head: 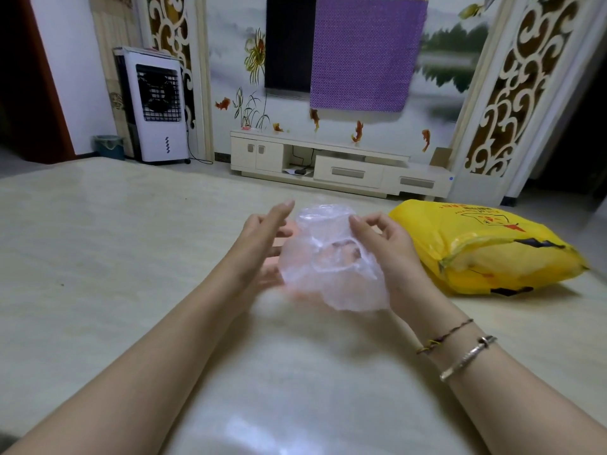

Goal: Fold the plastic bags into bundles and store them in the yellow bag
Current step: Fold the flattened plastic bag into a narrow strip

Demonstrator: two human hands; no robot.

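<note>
A crumpled clear plastic bag (331, 257) hangs in the air between my hands, above the pale table (98, 257). My right hand (391, 254) pinches its upper edge between thumb and fingers and supports its right side. My left hand (259, 238) is beside the bag's left side with its fingers straight, lightly touching it; some fingers are hidden behind the plastic. The yellow bag (486, 247), bulging and printed with red and black marks, lies on the table to the right of my right hand.
Beyond the table's far edge stands a low white TV cabinet (328, 162) under a dark screen partly covered by a purple cloth (364, 54). A white air cooler (157, 106) and a small bin (110, 146) stand at the back left.
</note>
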